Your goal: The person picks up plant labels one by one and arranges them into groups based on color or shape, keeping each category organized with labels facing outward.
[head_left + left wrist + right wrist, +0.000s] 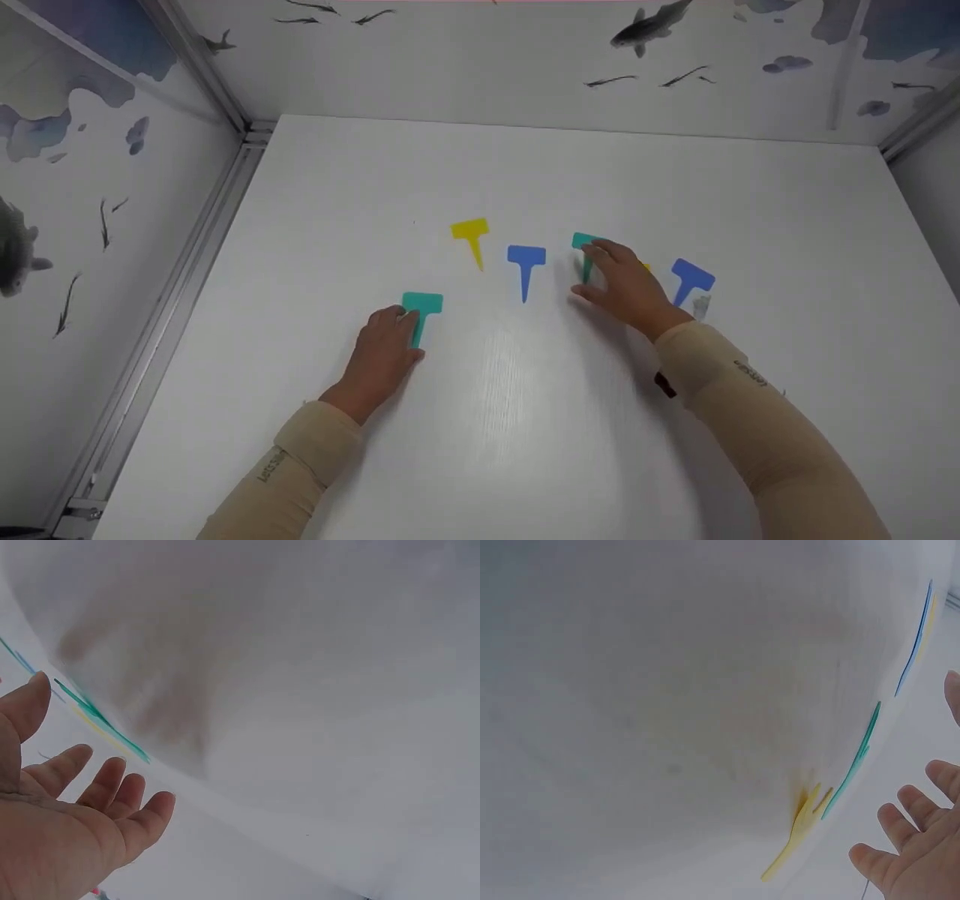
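My left hand (379,358) hovers beside a teal T-shaped plant label (424,302), overlapping its left edge in the head view. In the left wrist view that hand (90,821) has loosely bent, spread fingers and holds nothing. Over on the right, my right hand (628,286) hides part of a second teal label (584,240) and most of a yellow label (646,266). The right wrist view shows the same hand (922,840) with fingers apart, off the teal label (853,765) and the yellow label (799,829).
Between the hands lie a yellow label (470,229) and a blue label (526,255) on the white table (495,450). Another blue label (694,275) lies beyond the right wrist, near a small grey patch (701,306). White panels with painted fish (651,30) border the table.
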Demonstrator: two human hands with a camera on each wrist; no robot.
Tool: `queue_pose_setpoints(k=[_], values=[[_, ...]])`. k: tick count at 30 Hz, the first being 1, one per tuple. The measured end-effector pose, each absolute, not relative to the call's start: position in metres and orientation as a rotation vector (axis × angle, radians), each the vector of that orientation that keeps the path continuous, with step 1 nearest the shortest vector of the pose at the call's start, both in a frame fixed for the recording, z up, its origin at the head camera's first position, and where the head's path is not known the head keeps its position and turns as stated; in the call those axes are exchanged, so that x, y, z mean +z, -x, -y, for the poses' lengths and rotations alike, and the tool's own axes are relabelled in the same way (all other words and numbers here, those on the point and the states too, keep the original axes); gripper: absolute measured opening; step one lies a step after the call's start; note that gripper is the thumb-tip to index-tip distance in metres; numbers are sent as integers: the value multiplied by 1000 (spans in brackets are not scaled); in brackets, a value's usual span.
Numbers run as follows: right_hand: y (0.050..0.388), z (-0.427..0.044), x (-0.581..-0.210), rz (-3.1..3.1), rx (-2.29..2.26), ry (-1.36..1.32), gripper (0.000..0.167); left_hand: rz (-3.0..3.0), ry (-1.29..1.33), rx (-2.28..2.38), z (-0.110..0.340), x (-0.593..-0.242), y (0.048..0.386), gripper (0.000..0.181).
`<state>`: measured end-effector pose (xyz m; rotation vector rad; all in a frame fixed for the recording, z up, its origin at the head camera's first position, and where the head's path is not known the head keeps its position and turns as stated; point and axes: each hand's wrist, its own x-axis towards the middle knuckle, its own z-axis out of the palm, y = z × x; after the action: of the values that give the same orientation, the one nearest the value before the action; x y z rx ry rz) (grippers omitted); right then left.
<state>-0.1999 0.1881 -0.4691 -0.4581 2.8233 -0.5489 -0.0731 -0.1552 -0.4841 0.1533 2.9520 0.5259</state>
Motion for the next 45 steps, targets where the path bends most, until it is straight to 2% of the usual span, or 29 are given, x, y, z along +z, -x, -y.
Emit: queue_pose_setpoints(k=[9, 23, 38, 45], values=[[209, -195, -470, -2787, -540, 374, 77, -2913, -173, 533, 158, -485, 75, 58], [220, -200, -467, -2764, -595, 346, 74, -2838, -132, 498, 164, -487, 81, 63], [236, -203, -466, -2732, -613, 302, 71, -2895, -223, 488, 167, -489, 80, 54], [242, -205, -470, -2712, -636, 227, 71, -2863, -178, 574, 167, -486, 77, 54]])
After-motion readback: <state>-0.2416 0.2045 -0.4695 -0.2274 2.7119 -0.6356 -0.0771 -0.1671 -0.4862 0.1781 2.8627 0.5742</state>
